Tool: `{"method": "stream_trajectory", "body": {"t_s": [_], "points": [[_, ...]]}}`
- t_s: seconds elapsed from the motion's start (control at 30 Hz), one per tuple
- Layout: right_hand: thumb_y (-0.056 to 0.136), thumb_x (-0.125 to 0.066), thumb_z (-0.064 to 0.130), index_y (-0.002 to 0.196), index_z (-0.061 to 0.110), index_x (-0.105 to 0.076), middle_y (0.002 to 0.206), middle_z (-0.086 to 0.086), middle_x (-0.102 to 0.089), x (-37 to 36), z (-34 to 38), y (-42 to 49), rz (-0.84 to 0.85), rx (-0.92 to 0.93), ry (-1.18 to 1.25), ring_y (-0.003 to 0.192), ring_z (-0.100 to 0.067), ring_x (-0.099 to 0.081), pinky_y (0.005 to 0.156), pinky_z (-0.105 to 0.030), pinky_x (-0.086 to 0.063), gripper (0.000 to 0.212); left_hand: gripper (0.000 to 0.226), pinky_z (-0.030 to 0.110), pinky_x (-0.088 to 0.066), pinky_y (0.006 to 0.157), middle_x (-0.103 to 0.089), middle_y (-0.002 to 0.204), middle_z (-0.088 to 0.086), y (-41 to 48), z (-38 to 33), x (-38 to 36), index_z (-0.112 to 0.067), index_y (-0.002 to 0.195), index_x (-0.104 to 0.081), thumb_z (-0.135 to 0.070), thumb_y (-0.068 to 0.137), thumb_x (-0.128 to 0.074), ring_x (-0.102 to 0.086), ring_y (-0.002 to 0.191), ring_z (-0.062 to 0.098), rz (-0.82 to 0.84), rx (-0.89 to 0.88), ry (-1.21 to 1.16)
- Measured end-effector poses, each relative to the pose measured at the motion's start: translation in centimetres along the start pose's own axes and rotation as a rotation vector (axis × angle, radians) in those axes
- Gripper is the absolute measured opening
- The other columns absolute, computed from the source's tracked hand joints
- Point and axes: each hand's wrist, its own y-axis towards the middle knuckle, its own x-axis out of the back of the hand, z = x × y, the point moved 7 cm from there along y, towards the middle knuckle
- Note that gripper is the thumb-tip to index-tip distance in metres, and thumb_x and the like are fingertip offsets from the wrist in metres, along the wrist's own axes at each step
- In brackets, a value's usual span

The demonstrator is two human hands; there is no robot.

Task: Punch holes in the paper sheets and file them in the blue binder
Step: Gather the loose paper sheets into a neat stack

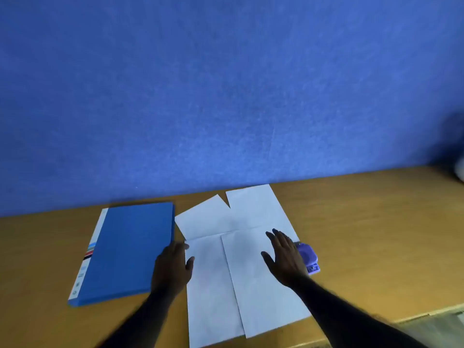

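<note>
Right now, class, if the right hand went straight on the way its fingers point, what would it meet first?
Probably the far paper sheet, then the blue wall. The right hand points away, slightly left, above the near sheet; its height is unclear. The hole punch lies beside it, off that line.

closed blue binder (130, 249), overlapping paper sheets (221, 272) beside

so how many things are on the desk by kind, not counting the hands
paper sheets: 4
blue binder: 1
purple hole punch: 1
total: 6
</note>
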Motion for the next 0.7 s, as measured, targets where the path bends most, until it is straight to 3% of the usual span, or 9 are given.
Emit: {"method": "stream_trajectory", "body": {"t_s": [0.17, 0.3, 0.6, 0.7], "points": [[0.092, -0.051, 0.046, 0.154, 0.023, -0.02, 0.164, -0.004, -0.017, -4.7, -1.9, -3.9, 0.198, -0.159, -0.013, 0.151, -0.021, -0.014, 0.121, -0.035, -0.017, 0.073, 0.035, 0.028, -0.049, 0.088, -0.062, 0.117, -0.002, -4.1, 0.1, -4.8, -0.021, 0.118, -0.06, -0.04, 0.088, -0.059, -0.059, 0.108, 0.016, 0.188, 0.127, -0.005], [0.092, -0.051, 0.049, 0.155, 0.024, -0.014, 0.165, -0.003, -0.007, -5.8, -2.9, -5.0, 0.25, -0.22, -0.009, 0.153, -0.021, -0.005, 0.122, -0.036, -0.014, 0.078, 0.045, 0.026, -0.049, 0.092, -0.056, 0.128, -0.003, -6.0, -0.2, -6.7, -0.024, 0.127, -0.051, -0.046, 0.088, -0.057, -0.054, 0.116, 0.014, 0.239, 0.177, -0.021], [0.089, -0.058, 0.053, 0.156, 0.025, -0.005, 0.165, -0.007, 0.006, -6.2, -3.7, -2.8, 0.346, -0.293, -0.066, 0.153, -0.027, 0.001, 0.12, -0.044, -0.024, 0.091, 0.057, 0.035, -0.044, 0.098, -0.042, 0.142, 0.005, -5.3, 0.0, -8.0, -0.021, 0.135, -0.04, -0.05, 0.088, -0.054, -0.045, 0.128, 0.024, 0.323, 0.238, 0.152], [0.086, -0.06, 0.057, 0.156, 0.025, -0.004, 0.165, -0.009, 0.009, -6.5, -3.8, -2.2, 0.366, -0.316, -0.085, 0.152, -0.029, 0.003, 0.12, -0.045, -0.022, 0.095, 0.066, 0.037, -0.044, 0.098, -0.039, 0.143, 0.007, -5.1, 0.0, -8.2, -0.019, 0.138, -0.034, -0.052, 0.086, -0.057, -0.044, 0.128, 0.025, 0.345, 0.353, 0.113]]}}
